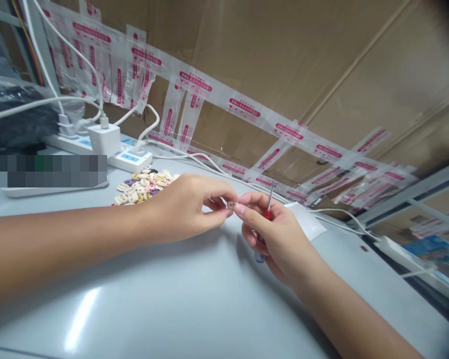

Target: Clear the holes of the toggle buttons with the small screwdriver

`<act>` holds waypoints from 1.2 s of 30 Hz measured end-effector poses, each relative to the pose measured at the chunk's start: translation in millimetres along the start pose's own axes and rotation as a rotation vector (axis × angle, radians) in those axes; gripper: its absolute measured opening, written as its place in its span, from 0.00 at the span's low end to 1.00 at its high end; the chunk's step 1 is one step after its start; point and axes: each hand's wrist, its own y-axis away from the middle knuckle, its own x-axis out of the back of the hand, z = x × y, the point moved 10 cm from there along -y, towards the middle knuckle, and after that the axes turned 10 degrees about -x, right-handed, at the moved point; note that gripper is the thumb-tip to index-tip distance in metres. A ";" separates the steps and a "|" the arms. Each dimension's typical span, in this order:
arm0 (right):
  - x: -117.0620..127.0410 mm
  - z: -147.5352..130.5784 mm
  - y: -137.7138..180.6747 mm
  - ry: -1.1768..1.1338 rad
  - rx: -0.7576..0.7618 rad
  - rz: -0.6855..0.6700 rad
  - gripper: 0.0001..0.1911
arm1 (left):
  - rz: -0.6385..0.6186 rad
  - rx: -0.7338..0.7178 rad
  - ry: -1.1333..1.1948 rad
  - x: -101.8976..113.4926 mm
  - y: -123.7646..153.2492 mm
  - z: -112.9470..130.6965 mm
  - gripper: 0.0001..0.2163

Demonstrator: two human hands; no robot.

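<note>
My left hand (pixel 187 209) reaches in from the left with its fingertips closed on a small dark brownish piece (pixel 231 205). The thumb and forefinger of my right hand (pixel 284 232) meet it at the same piece, whose kind is too small to make out. Tucked in my right palm is a screwdriver (pixel 268 215) with a red and clear handle, its thin metal shaft pointing up. Partly hidden behind my left hand lies a pile of small skull-shaped beads (pixel 140 189) in cream, pink, purple and yellow.
A power strip (pixel 130 158) with a white plug adapter (pixel 104 139) and cables stands at the back left. Before it lies a white-edged device (pixel 56 189), its top blurred out. A white packet (pixel 309 222) rests beyond my right hand. Taped cardboard (pixel 224 124) walls the grey table's (pixel 172 299) back.
</note>
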 end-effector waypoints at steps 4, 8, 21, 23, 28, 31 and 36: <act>-2.0 0.8 1.2 0.054 0.003 0.020 0.21 | 0.006 -0.106 -0.103 1.2 0.5 10.0 0.05; 22.5 -24.6 0.8 0.259 0.129 0.127 0.17 | 0.005 -0.116 -0.151 4.0 -0.1 11.1 0.08; 71.6 -11.8 -11.8 1.549 -0.142 0.275 0.06 | -0.140 -0.003 -0.176 1.9 -2.2 -3.0 0.07; 70.5 -12.2 -12.0 1.648 -0.147 0.346 0.06 | -0.159 0.007 -0.169 0.6 -1.7 -4.4 0.08; 75.8 -14.8 -15.4 1.731 -0.155 0.435 0.06 | -0.184 0.046 -0.164 -0.8 -0.3 -8.9 0.08; 78.1 -14.8 -17.5 1.707 -0.137 0.444 0.05 | -0.199 0.047 -0.166 -2.8 -0.2 -8.8 0.08; 75.1 -15.6 -19.2 1.703 -0.089 0.453 0.05 | -0.221 0.047 -0.155 -6.1 0.7 -9.3 0.09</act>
